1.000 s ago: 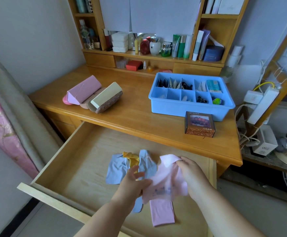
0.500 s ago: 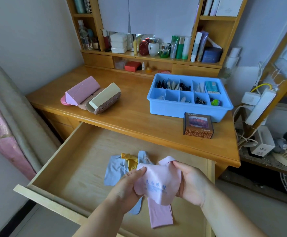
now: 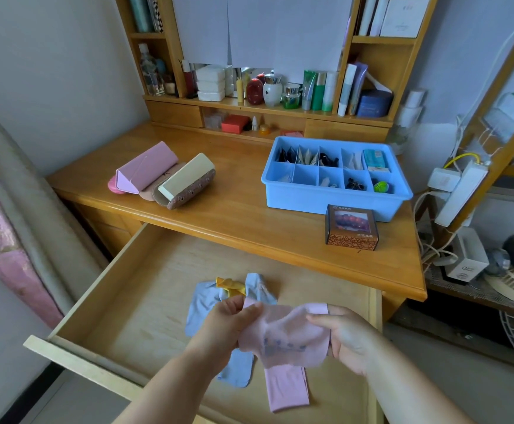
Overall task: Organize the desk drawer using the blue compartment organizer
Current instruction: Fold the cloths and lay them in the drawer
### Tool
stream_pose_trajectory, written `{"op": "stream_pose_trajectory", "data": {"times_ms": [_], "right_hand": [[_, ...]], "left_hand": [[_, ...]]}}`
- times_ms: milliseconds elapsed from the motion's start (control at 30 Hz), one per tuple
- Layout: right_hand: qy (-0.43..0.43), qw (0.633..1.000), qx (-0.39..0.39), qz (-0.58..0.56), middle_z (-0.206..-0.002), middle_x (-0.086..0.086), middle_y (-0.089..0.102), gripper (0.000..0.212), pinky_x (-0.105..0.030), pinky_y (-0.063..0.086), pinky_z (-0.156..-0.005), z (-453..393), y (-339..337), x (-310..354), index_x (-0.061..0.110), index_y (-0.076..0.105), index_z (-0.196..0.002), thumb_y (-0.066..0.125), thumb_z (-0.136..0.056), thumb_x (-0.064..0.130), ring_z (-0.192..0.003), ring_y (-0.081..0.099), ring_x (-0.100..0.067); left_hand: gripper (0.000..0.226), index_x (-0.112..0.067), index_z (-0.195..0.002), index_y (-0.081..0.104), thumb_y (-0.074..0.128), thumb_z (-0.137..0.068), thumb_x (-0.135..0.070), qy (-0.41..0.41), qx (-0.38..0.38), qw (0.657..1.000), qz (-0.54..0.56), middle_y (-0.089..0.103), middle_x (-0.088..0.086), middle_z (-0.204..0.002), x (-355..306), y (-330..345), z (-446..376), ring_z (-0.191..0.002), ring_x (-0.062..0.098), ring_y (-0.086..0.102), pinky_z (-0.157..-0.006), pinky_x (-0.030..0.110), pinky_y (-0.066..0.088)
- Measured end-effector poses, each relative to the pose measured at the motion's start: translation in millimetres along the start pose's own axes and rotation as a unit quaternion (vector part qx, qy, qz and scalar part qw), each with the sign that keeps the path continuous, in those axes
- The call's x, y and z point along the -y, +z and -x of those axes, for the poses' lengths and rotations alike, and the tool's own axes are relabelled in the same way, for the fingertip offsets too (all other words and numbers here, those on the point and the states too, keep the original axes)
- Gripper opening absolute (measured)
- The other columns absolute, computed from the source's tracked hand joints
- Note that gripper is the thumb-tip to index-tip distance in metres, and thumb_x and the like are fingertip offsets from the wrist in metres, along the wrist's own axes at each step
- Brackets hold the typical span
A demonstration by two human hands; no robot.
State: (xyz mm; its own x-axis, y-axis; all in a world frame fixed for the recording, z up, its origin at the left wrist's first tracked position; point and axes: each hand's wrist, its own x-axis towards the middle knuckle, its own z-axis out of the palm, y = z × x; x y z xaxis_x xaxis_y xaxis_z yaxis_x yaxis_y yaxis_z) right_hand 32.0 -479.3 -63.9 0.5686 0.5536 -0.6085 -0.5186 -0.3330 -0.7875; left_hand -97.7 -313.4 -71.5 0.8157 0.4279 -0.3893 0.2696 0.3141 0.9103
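Over the open drawer (image 3: 121,304), the left hand (image 3: 222,327) and right hand (image 3: 346,338) are pinching a pink cloth (image 3: 283,335) taut between them, while the blue organizer (image 3: 335,206) is sitting on the bench (image 3: 243,215), and the limp cloth may be slipping unfolded if either pinch loosens.

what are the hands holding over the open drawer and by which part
A thin pink cloth, spread between both hands: the left hand pinches its upper left edge, the right hand grips its right edge.
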Motion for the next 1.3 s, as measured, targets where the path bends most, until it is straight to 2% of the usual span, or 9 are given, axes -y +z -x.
{"op": "stream_pose_trajectory", "data": {"times_ms": [133, 233, 367, 467, 567, 933, 1067, 1167, 1300], "right_hand": [[-0.076, 0.996, -0.041, 0.035, -0.084, -0.008, 0.073, 0.013, -0.032, 0.049, -0.069, 2.1, -5.3, 4.4, 0.013, 0.068, -0.094, 0.056, -0.094, 0.01, -0.082, 0.067, -0.026], [-0.129, 0.991, 0.023, -0.012, -0.086, -0.003, 0.074, 0.025, -0.025, 0.053, -0.06, 9.1, -10.7, 16.2, 0.018, 0.073, -0.094, 0.051, -0.094, 0.006, -0.077, 0.07, -0.017], [-0.195, 0.976, 0.089, 0.044, -0.078, -0.01, 0.066, 0.056, -0.023, 0.046, -0.066, 15.9, -19.2, 31.8, 0.015, 0.071, -0.059, 0.035, -0.082, -0.021, -0.079, 0.059, -0.024], [-0.248, 0.949, 0.05, 0.188, -0.057, 0.008, 0.055, 0.057, -0.011, 0.036, -0.058, 17.0, -18.8, 38.8, 0.02, 0.058, -0.046, 0.03, -0.072, -0.022, -0.06, 0.047, -0.004], [-0.275, 0.933, 0.027, 0.231, -0.058, 0.009, 0.054, 0.055, -0.015, 0.036, -0.061, 13.5, -19.2, 40.6, 0.024, 0.057, -0.048, 0.033, -0.074, -0.018, -0.059, 0.046, -0.003], [-0.171, 0.984, 0.051, -0.004, -0.076, -0.008, 0.054, 0.048, -0.022, 0.038, -0.048, 5.8, -7.1, 31.2, 0.019, 0.055, -0.057, 0.03, -0.088, -0.008, -0.07, 0.052, -0.021], [-0.176, 0.983, 0.057, -0.009, -0.081, -0.013, 0.053, 0.049, -0.025, 0.041, -0.052, 6.6, -5.4, 32.3, 0.019, 0.056, -0.056, 0.03, -0.088, -0.008, -0.075, 0.051, -0.025], [-0.191, 0.979, 0.066, -0.003, -0.071, -0.007, 0.054, 0.05, -0.024, 0.044, -0.053, 7.2, -5.7, 31.1, 0.019, 0.059, -0.056, 0.029, -0.087, -0.008, -0.068, 0.053, -0.017], [-0.251, 0.963, 0.041, 0.092, -0.066, 0.001, 0.051, 0.049, -0.024, 0.047, -0.058, 7.0, -3.4, 27.1, 0.02, 0.061, -0.059, 0.032, -0.086, -0.008, -0.064, 0.049, -0.013]], "left_hand": [[0.013, -0.007, -0.091, 0.069, 0.062, -0.09, -0.019, 0.04, 0.012, 0.999, -0.024, 0.068, 0.013, -0.083, -6.5, -5.5, 2.3, -0.072, 0.022, 0.063, -0.058, 0.028, 0.048], [0.021, -0.008, -0.099, 0.07, 0.058, -0.087, -0.02, 0.077, 0.028, 0.997, -0.009, 0.067, 0.016, -0.089, -13.4, -10.3, 4.0, -0.078, 0.024, 0.06, -0.065, 0.031, 0.044], [0.024, -0.007, -0.071, 0.064, 0.051, -0.091, -0.003, 0.109, 0.032, 0.993, -0.021, 0.061, 0.016, -0.064, -20.7, -18.2, 4.6, -0.052, 0.02, 0.057, -0.048, 0.02, 0.042], [0.042, -0.014, -0.062, 0.057, 0.036, -0.088, 0.011, 0.105, 0.027, 0.994, -0.029, 0.051, 0.006, -0.057, -24.6, -21.3, 4.0, -0.047, 0.015, 0.047, -0.045, 0.018, 0.04], [0.04, -0.015, -0.063, 0.055, 0.031, -0.082, 0.01, 0.104, 0.031, 0.994, -0.03, 0.044, 0.004, -0.06, -27.5, -21.2, 3.7, -0.049, 0.014, 0.041, -0.044, 0.017, 0.037], [0.044, -0.011, -0.066, 0.059, 0.032, -0.094, 0.008, 0.051, 0.065, 0.991, 0.104, 0.046, 0.008, -0.057, -43.1, -22.9, 5.6, -0.043, 0.018, 0.044, -0.04, 0.022, 0.042], [0.037, -0.012, -0.07, 0.058, 0.034, -0.096, 0.0, 0.037, 0.06, 0.991, 0.11, 0.044, 0.013, -0.074, -40.7, -25.8, 3.7, -0.055, 0.025, 0.045, -0.044, 0.026, 0.044], [0.034, -0.012, -0.07, 0.058, 0.034, -0.093, -0.005, 0.041, 0.033, 0.996, 0.068, 0.039, 0.013, -0.074, -39.2, -25.7, 4.5, -0.058, 0.024, 0.039, -0.045, 0.026, 0.035], [0.039, -0.014, -0.073, 0.057, 0.027, -0.095, -0.003, 0.051, -0.006, 0.999, 0.019, 0.043, 0.008, -0.068, -34.8, -21.9, 5.0, -0.057, 0.022, 0.044, -0.045, 0.026, 0.042]]}}
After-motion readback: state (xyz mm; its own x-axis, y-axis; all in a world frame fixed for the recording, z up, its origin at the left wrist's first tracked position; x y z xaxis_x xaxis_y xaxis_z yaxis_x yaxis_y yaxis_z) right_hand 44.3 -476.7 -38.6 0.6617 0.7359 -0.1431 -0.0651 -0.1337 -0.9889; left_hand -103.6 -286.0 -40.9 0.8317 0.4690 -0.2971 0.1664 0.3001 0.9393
